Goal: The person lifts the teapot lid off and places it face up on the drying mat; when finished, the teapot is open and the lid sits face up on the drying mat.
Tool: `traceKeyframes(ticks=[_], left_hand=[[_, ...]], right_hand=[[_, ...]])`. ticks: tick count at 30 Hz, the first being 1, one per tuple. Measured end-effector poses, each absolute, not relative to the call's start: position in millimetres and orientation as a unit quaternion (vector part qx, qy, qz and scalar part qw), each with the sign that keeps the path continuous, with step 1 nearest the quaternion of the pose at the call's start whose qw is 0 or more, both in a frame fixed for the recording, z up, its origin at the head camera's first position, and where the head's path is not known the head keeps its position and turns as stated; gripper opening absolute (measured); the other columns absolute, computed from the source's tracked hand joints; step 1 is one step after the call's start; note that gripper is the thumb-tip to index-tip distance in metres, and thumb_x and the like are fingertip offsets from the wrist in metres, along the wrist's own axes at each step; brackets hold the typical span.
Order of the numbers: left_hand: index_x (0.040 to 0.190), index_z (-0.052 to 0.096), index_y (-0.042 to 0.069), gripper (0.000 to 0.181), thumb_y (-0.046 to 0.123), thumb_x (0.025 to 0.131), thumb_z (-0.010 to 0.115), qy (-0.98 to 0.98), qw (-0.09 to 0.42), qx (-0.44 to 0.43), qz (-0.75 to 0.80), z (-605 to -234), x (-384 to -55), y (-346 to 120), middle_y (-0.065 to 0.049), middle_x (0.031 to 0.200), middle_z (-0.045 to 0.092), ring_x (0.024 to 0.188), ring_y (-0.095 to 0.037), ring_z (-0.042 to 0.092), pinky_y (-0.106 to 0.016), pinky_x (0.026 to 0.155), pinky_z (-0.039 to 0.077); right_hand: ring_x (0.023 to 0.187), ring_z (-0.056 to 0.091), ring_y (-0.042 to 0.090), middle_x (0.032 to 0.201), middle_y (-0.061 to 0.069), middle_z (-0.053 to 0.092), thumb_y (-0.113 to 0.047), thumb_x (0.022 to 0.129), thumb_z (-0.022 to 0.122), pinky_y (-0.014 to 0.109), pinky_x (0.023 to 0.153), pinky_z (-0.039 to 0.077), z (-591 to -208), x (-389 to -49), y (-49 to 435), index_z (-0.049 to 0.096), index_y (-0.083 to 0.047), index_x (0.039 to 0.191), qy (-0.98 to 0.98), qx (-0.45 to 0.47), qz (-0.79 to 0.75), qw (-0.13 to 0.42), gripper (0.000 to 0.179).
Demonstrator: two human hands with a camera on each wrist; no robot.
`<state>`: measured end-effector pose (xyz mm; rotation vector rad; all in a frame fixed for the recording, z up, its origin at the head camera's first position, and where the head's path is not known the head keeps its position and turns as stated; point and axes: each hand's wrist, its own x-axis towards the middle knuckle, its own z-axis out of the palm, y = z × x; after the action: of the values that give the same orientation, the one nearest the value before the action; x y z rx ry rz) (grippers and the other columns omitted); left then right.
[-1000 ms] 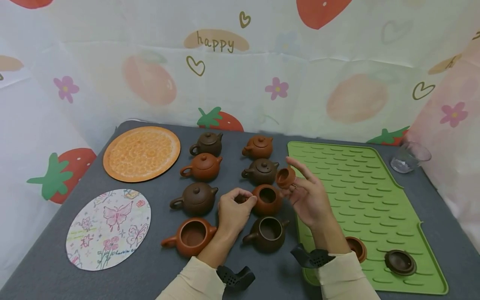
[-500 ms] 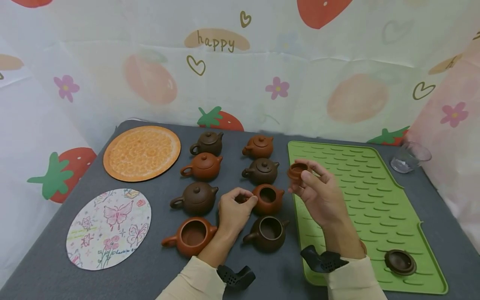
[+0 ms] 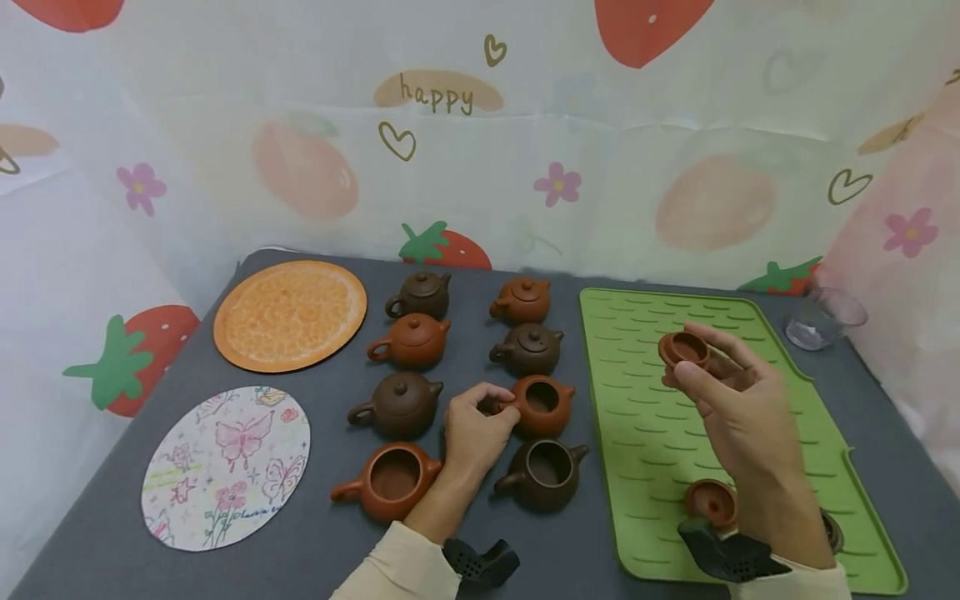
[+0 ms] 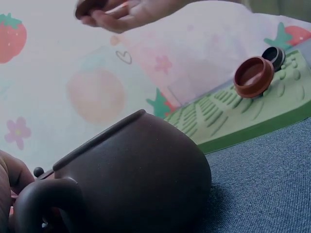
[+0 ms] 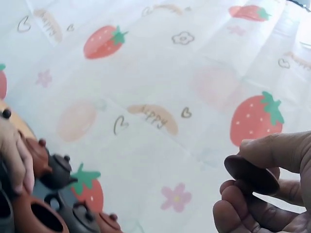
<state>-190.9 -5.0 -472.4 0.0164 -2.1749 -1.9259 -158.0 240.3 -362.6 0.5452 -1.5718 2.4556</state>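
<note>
My left hand (image 3: 478, 429) pinches the handle side of a lidless reddish-brown teapot (image 3: 543, 427), its fingers hiding the handle. Over the green mat (image 3: 652, 467), my right hand (image 3: 757, 417) holds a reddish-brown teapot lid (image 3: 684, 350) between thumb and fingers, hollow side up. The right wrist view shows that lid (image 5: 250, 174) edge-on in the fingertips. In front of the gripped teapot stands a dark brown one (image 3: 542, 492), also without its lid. Two more lids lie upturned on the mat: a reddish-brown one (image 3: 711, 504) and a dark one (image 3: 832, 531), partly behind the right forearm.
Several teapots stand in two columns; one lidless reddish teapot (image 3: 393, 479) sits beside the left forearm. An orange round mat (image 3: 292, 317) and a drawn-on white round mat (image 3: 225, 467) lie at left. A clear glass (image 3: 825, 321) stands at the back right.
My right hand has moved right, away from the teapot's opening to above the green mat, carrying the lid. The left hand keeps its hold on the teapot.
</note>
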Motion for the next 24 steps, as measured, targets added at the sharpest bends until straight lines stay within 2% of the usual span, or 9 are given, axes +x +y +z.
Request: traceKeyframes(ticks=[7, 15, 24], left_hand=[[0.076, 0.071, 0.007, 0.013, -0.005, 0.073, 0.068, -0.746, 0.117, 0.006, -0.656, -473, -190, -4, 0.000, 0.063, 0.058, 0.054, -0.015, 0.050, -0.026, 0.050, 0.041], [0.078, 0.072, 0.007, 0.014, -0.006, 0.073, 0.070, -0.743, 0.122, 0.006, -0.658, -472, -190, -4, 0.000, 0.065, 0.060, 0.057, -0.015, 0.051, -0.027, 0.052, 0.042], [0.081, 0.074, 0.004, 0.009, -0.003, 0.076, 0.076, -0.735, 0.117, 0.002, -0.668, -473, -191, -3, -0.001, 0.069, 0.064, 0.062, -0.015, 0.056, -0.025, 0.056, 0.046]], right_hand=[[0.111, 0.058, 0.023, 0.119, 0.016, 0.060, 0.024, 0.089, 0.048, 0.029, 0.087, 0.049, -362, -143, 276, 0.046, 0.009, 0.136, -0.603, 0.143, 0.781, 0.077, 0.050], [0.110, 0.060, 0.017, 0.122, 0.009, 0.060, 0.018, 0.089, 0.057, 0.026, 0.086, 0.049, -366, -127, 314, 0.050, 0.003, 0.136, -0.668, 0.073, 0.736, 0.083, 0.050], [0.106, 0.061, 0.010, 0.122, 0.002, 0.060, 0.017, 0.089, 0.057, 0.020, 0.082, 0.049, -379, -113, 347, 0.053, -0.004, 0.134, -0.700, 0.045, 0.708, 0.083, 0.050]])
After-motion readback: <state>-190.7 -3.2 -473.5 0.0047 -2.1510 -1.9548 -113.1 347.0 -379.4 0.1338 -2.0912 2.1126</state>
